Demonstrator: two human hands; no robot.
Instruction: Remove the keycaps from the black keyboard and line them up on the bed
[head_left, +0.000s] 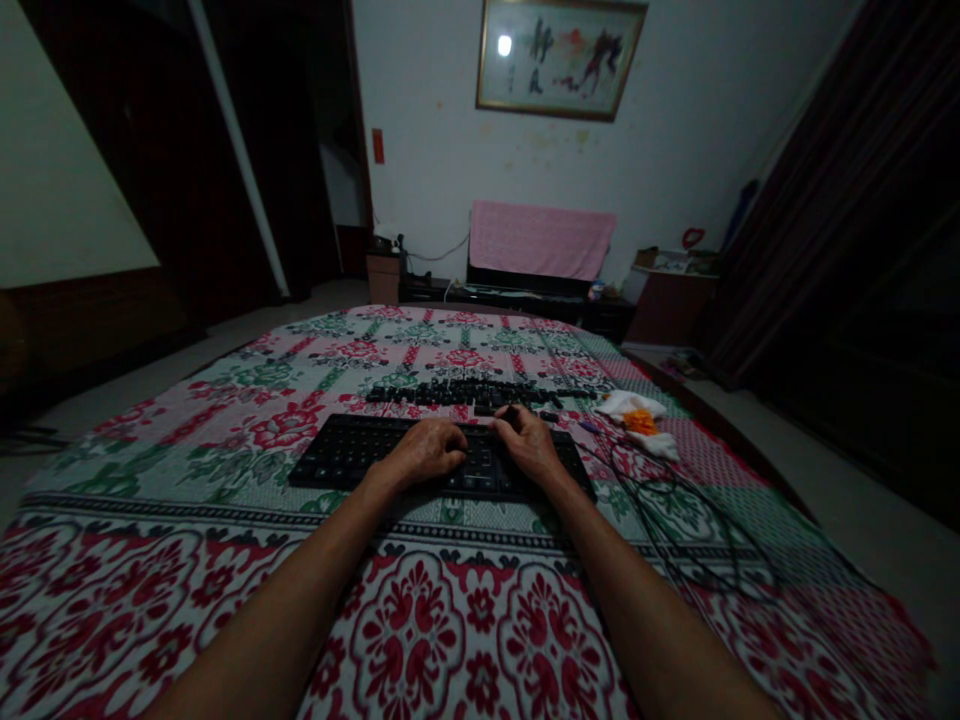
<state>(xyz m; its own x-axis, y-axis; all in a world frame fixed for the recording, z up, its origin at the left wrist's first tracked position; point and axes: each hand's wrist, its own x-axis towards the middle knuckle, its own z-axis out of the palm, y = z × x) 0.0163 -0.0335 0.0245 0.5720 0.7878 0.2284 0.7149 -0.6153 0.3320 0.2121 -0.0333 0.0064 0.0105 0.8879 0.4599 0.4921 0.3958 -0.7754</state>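
A black keyboard lies across the flowered cloth in front of me. My left hand rests on its middle, fingers curled down and closed; what is under the fingertips is hidden. Over the keyboard's right part is my right hand, thumb and index finger drawn together in a pinch. Anything between them is too dark and small to name. Just beyond the keyboard, loose black keycaps spread in a long band, and the right fingertips are close to its near edge.
A white and orange cloth lies right of the keycaps. Black cable loops over the flowered cloth on the right. Farther off, a pink cloth covers something on a low dark stand below a framed picture.
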